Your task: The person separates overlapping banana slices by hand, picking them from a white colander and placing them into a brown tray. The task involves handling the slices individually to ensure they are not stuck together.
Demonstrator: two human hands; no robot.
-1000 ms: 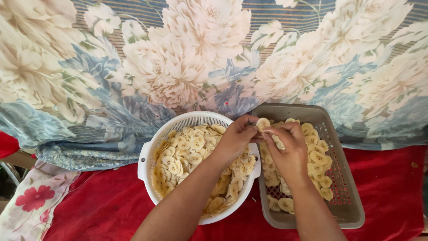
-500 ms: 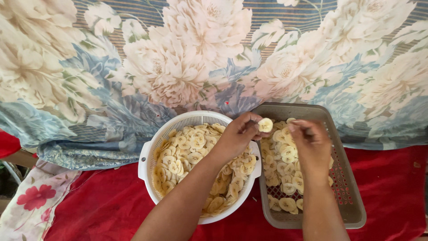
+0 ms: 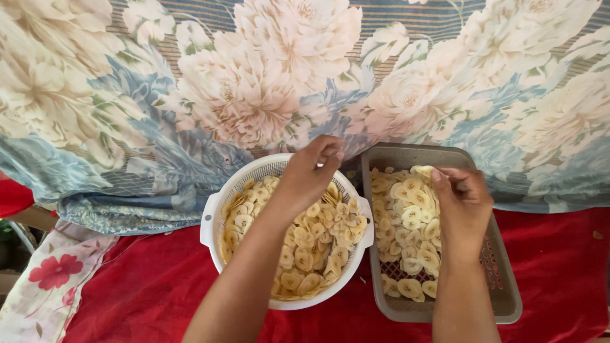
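Observation:
A white colander bowl [image 3: 213, 216] holds a heap of pale yellow banana slices [image 3: 311, 254]. Beside it on the right, a grey perforated tray [image 3: 502, 286] carries more banana slices [image 3: 410, 222] spread flat. My left hand [image 3: 314, 171] hovers over the bowl's far side with its fingers bunched together; what they hold is hidden. My right hand [image 3: 464, 206] is over the tray, its fingertips pinching one banana slice [image 3: 422, 171] at the tray's far end.
Bowl and tray rest on a red cloth [image 3: 146, 292]. A large floral fabric [image 3: 254, 82] in cream and blue covers the area behind them. A white cloth with red flowers [image 3: 54, 279] lies at the lower left.
My hands have parted: the left drew back from the tray's edge to over the bowl. The right slid to the tray's far end with a slice.

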